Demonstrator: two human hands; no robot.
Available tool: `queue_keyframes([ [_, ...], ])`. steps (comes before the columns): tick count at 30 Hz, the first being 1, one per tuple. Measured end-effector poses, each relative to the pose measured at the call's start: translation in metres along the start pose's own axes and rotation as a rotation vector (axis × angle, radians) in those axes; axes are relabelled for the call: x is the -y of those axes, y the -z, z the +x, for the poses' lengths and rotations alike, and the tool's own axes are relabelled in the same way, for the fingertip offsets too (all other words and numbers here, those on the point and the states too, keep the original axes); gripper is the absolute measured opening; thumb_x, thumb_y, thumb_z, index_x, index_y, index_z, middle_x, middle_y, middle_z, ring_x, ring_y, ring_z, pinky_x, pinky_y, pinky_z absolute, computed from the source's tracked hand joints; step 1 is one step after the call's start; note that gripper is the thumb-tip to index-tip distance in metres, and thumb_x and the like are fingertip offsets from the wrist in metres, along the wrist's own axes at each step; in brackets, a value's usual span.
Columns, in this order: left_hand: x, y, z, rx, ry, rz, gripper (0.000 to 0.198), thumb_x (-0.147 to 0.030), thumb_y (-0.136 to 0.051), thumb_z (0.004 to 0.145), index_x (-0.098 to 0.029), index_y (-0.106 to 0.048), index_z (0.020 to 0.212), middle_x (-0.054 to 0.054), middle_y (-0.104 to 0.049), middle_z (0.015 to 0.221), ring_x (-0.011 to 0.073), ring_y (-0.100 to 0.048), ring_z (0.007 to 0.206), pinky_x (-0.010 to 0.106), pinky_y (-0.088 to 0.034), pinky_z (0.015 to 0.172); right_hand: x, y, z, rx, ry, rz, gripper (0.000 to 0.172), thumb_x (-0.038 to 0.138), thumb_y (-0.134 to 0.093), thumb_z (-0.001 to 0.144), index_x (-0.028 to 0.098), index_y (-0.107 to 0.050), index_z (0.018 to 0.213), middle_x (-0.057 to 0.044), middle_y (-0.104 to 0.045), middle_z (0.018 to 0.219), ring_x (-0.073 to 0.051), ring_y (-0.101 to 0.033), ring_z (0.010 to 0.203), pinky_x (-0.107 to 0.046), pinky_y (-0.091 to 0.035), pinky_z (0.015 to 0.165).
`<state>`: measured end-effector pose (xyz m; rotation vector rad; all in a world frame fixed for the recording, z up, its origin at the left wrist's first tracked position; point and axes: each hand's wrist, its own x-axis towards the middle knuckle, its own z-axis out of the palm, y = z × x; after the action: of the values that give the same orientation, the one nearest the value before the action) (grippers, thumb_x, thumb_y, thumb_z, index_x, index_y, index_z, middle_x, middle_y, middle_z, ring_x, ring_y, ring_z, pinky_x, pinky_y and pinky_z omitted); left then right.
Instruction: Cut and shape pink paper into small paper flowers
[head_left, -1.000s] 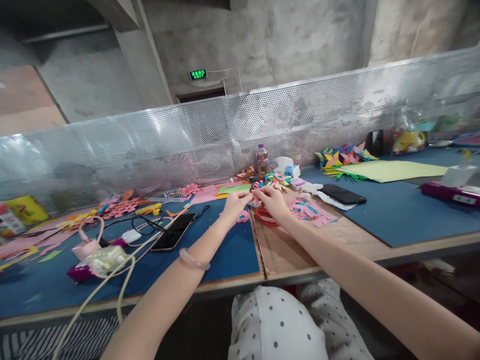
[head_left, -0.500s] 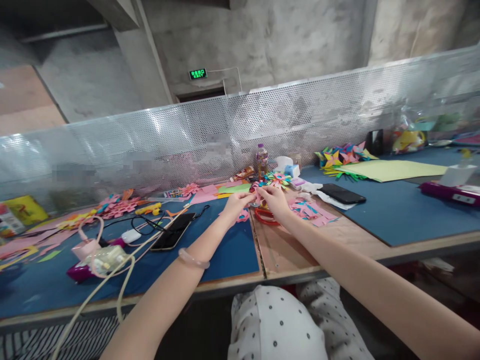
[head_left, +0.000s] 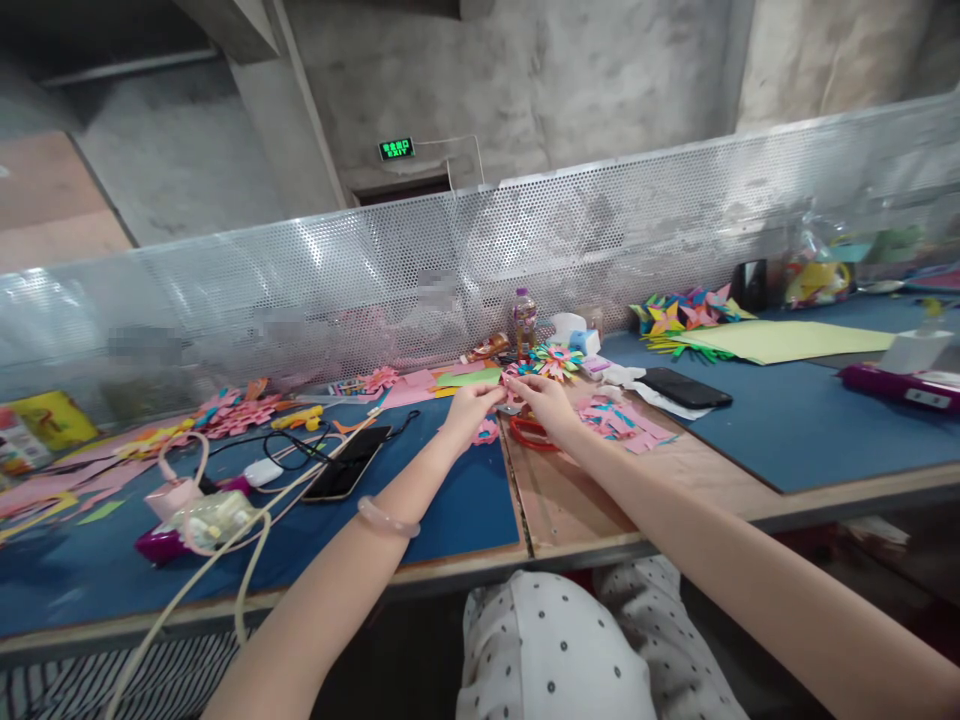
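My left hand (head_left: 474, 408) and my right hand (head_left: 547, 405) meet over the seam between the blue mat and the bare wood. Both have their fingertips pinched together on a small pink paper piece (head_left: 508, 385), mostly covered by the fingers. Red-handled scissors (head_left: 529, 434) lie just below my right hand, their blades partly hidden. Beside my left fingers is a pink paper flower (head_left: 486, 432) on the mat. Pink and blue paper cutouts (head_left: 622, 424) are heaped to the right of my right hand. A multicoloured paper flower (head_left: 556, 362) sits behind the hands.
Left are a phone (head_left: 349, 464), tangled cables and a purple power strip (head_left: 161, 545). A drink bottle (head_left: 524, 322) stands behind, near the perforated metal screen (head_left: 360, 270). Rightward lie a black phone (head_left: 686, 387), pale green sheets (head_left: 795, 341) and a pile of paper stars (head_left: 686, 315).
My right fingers have shifted slightly left, and both hands stay close together at the pink paper. Nothing else has visibly moved.
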<state>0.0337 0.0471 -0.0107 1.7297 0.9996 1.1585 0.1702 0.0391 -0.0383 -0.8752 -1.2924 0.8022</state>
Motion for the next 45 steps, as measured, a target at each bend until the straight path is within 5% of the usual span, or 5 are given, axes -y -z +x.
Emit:
queue_keyframes([
  [8, -0.001, 0.001, 0.001, -0.048, -0.135, -0.003, 0.024, -0.035, -0.064, 0.068, -0.014, -0.068, 0.077, 0.008, -0.069, 0.079, 0.0201, -0.061, 0.079, 0.030, -0.045, 0.075, -0.006, 0.002, 0.003, 0.013, 0.086, -0.215, 0.039, 0.051, -0.053, 0.074, 0.014, -0.060, 0.063, 0.000, -0.054, 0.055, -0.011, -0.044, 0.049, -0.022, -0.035, 0.048],
  [22, 0.002, 0.002, 0.005, -0.014, -0.086, -0.121, 0.025, -0.033, -0.062, 0.070, -0.011, -0.067, 0.081, 0.010, -0.068, 0.082, 0.0185, -0.061, 0.077, 0.030, -0.046, 0.072, 0.005, 0.000, -0.001, 0.016, 0.116, -0.172, 0.035, 0.048, -0.053, 0.075, 0.014, -0.064, 0.072, -0.001, -0.059, 0.063, -0.012, -0.049, 0.055, -0.024, -0.039, 0.053],
  [31, 0.006, 0.001, 0.005, 0.070, 0.198, -0.328, 0.038, -0.048, -0.057, 0.073, -0.012, -0.067, 0.079, 0.012, -0.068, 0.087, 0.0199, -0.064, 0.075, 0.032, -0.048, 0.070, 0.000, 0.003, -0.004, -0.117, 0.576, -0.689, 0.018, 0.023, -0.049, 0.083, 0.021, -0.067, 0.084, -0.006, -0.056, 0.088, -0.017, -0.052, 0.082, -0.026, -0.043, 0.066],
  [37, 0.009, 0.002, 0.007, 0.070, 0.170, -0.402, 0.024, -0.032, -0.062, 0.072, -0.013, -0.066, 0.086, 0.009, -0.069, 0.083, 0.0162, -0.064, 0.073, 0.028, -0.047, 0.070, 0.001, 0.004, -0.007, -0.070, 0.649, -0.986, 0.019, 0.025, -0.048, 0.085, 0.025, -0.067, 0.085, -0.007, -0.054, 0.094, -0.019, -0.050, 0.087, -0.026, -0.044, 0.066],
  [45, 0.000, 0.000, 0.001, 0.055, 0.102, -0.352, 0.024, -0.028, -0.062, 0.071, -0.014, -0.066, 0.090, 0.009, -0.069, 0.086, 0.0164, -0.063, 0.076, 0.028, -0.046, 0.069, -0.001, 0.004, -0.008, -0.060, 0.658, -0.995, 0.019, 0.026, -0.045, 0.088, 0.023, -0.063, 0.090, -0.006, -0.054, 0.096, -0.017, -0.051, 0.091, -0.025, -0.044, 0.072],
])
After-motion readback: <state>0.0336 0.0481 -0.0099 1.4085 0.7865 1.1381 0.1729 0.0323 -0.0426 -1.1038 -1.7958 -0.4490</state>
